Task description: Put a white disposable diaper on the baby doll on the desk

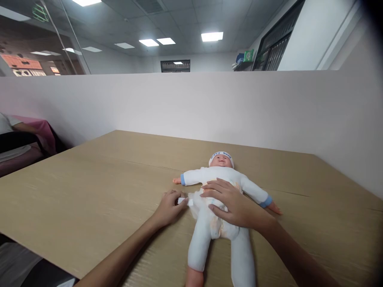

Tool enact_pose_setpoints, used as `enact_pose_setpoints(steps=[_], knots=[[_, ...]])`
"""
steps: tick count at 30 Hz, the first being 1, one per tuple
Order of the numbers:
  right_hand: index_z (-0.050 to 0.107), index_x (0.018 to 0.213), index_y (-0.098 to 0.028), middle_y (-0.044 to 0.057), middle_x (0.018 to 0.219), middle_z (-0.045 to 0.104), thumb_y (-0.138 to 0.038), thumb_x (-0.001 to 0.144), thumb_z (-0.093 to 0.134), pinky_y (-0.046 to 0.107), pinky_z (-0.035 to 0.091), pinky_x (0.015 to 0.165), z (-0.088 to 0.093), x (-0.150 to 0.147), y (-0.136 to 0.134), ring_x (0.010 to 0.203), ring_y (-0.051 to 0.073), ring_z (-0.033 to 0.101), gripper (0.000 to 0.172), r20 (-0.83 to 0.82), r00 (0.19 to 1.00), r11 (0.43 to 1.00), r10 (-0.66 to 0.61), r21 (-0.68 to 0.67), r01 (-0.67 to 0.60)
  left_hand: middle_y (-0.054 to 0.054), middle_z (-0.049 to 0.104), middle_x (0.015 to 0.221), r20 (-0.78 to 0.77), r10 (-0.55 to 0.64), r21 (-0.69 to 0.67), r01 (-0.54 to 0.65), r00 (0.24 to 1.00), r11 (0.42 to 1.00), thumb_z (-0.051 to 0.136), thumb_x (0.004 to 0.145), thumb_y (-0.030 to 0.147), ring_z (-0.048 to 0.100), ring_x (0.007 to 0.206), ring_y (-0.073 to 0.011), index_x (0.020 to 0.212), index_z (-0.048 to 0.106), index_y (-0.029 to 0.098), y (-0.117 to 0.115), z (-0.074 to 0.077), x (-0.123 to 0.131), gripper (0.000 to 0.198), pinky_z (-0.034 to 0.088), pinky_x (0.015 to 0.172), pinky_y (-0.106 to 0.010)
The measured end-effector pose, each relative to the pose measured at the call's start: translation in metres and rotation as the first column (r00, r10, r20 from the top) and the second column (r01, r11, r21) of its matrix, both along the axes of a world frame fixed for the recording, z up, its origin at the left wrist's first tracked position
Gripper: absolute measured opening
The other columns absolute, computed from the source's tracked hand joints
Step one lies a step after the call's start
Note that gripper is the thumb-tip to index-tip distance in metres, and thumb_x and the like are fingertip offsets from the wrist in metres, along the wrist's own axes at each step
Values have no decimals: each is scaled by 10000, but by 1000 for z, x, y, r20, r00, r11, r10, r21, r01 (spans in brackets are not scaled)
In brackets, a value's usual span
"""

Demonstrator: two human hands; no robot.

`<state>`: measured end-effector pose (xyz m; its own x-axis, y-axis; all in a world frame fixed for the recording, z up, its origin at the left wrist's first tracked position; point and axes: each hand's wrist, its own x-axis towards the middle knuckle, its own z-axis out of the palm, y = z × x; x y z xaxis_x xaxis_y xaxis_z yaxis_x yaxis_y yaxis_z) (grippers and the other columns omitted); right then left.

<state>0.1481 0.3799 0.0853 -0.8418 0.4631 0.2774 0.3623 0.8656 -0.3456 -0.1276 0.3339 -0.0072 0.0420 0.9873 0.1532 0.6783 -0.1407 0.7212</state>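
Note:
A baby doll (221, 177) in a white suit with blue cuffs and a white headband lies on its back on the wooden table (89, 183), head away from me. A white diaper (209, 217) is wrapped around its hips. My right hand (231, 203) lies flat on the doll's belly and the diaper front, fingers stretched out. My left hand (169, 207) is at the doll's side, its fingers pinched on the white diaper tab (184, 201).
A white partition wall (191, 107) runs behind the table. At the far left another person's arm (20, 127) rests by a pink cloth (44, 133). Glass panels and ceiling lights are above.

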Motion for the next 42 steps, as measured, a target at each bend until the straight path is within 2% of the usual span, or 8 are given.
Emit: enact_pose_setpoints(steps=[3, 6, 12, 16, 20, 26, 31, 42], knots=[[703, 1249, -307, 37, 1345, 686, -210, 957, 599, 549, 279, 1274, -3, -6, 5, 1318, 254, 582, 325, 27, 999, 999, 42, 23, -43, -6, 643, 690, 216, -16, -105, 39, 976, 994, 524, 981, 562, 550, 695, -192, 717, 588, 204, 2, 3, -1, 450, 393, 732, -320], [727, 1190, -297, 42, 1279, 705, -181, 935, 599, 557, 309, 1250, -6, -9, 6, 1280, 261, 594, 308, 12, 999, 998, 36, 47, -37, 2, 631, 657, 409, -15, -172, 93, 912, 981, 573, 950, 601, 517, 652, -170, 731, 579, 195, 7, 5, 1, 462, 364, 684, -300], [724, 1119, -284, 60, 1254, 691, -164, 881, 623, 593, 328, 1219, -6, -10, 6, 1250, 300, 598, 285, 3, 999, 998, 38, 58, -38, 15, 564, 656, 639, -42, -145, 174, 768, 974, 680, 878, 601, 473, 665, -149, 733, 575, 182, 23, 16, 21, 456, 342, 694, -296], [569, 1301, -287, 80, 1357, 627, -172, 850, 658, 531, 405, 1181, -6, -5, 5, 1321, 304, 552, 474, -94, 996, 998, 4, -57, -9, 8, 560, 644, 687, -55, -118, 186, 725, 975, 711, 854, 612, 473, 647, -143, 702, 566, 182, 31, 25, 39, 478, 340, 679, -295], [421, 1357, -279, 111, 1429, 552, -177, 823, 698, 482, 469, 1128, -10, 0, 6, 1345, 298, 538, 610, -188, 979, 989, -74, -137, 49, 7, 554, 637, 739, -43, -126, 201, 672, 971, 734, 822, 627, 445, 610, -129, 694, 554, 184, 39, 27, 55, 495, 310, 629, -283], [423, 1328, -297, 75, 1390, 561, -188, 865, 689, 463, 460, 1143, -12, 1, 7, 1315, 266, 551, 545, -210, 974, 981, -80, -190, 40, 22, 519, 628, 767, -68, -113, 238, 638, 965, 744, 799, 662, 425, 606, -121, 709, 567, 170, 45, 24, 66, 530, 299, 621, -268], [395, 1370, -303, 86, 1385, 556, -219, 888, 689, 479, 457, 1154, -16, 3, 9, 1340, 279, 535, 571, -222, 970, 979, -98, -195, 54, 20, 498, 697, 791, -105, -84, 278, 602, 957, 668, 892, 641, 427, 669, -134, 727, 537, 177, 41, 17, 63, 509, 336, 672, -276], [413, 1407, -302, 93, 1423, 558, -247, 920, 666, 502, 444, 1178, -19, 4, 11, 1382, 297, 520, 552, -229, 969, 977, -94, -207, 46, 42, 428, 697, 774, -162, -23, 283, 612, 959, 597, 933, 675, 361, 657, -126, 762, 489, 195, 44, 6, 66, 521, 308, 643, -266]])
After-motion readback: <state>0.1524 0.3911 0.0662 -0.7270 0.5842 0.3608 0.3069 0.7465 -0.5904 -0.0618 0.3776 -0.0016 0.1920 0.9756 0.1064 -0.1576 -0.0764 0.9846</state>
